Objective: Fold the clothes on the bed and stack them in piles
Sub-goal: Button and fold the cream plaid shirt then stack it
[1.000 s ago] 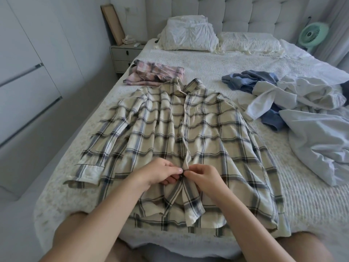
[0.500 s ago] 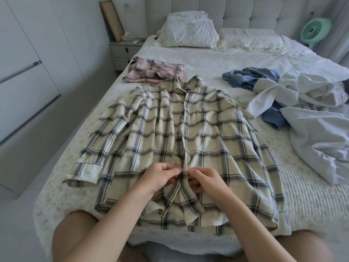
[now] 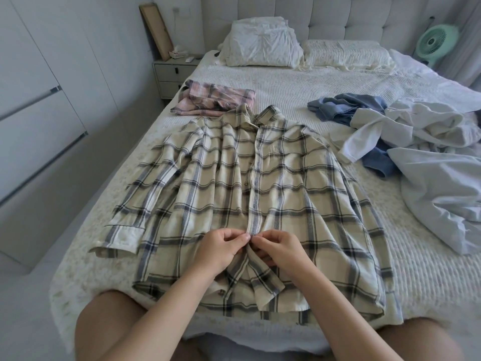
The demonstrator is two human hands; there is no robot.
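A cream plaid shirt [image 3: 299,183] lies spread face up on the bed [image 3: 286,82], collar away from me, sleeves out to the sides. My left hand [image 3: 221,247] and my right hand [image 3: 279,247] meet at the shirt's front placket low on its middle, each pinching one edge of the opening between thumb and fingers. Below my hands the two front flaps hang loose and apart. A pink plaid garment [image 3: 216,100] lies folded beyond the collar, to the left.
A heap of unfolded clothes sits on the right: a blue garment [image 3: 346,108], a white garment [image 3: 416,126] and pale blue fabric [image 3: 442,194]. Two pillows [image 3: 263,43] lean at the headboard. A nightstand [image 3: 171,74] and wardrobe doors [image 3: 39,100] stand left; a green fan [image 3: 437,40] at far right.
Both hands stay pinched together on the placket and have shifted slightly down the shirt. The camera view has dipped a little; the shirt lies as before.
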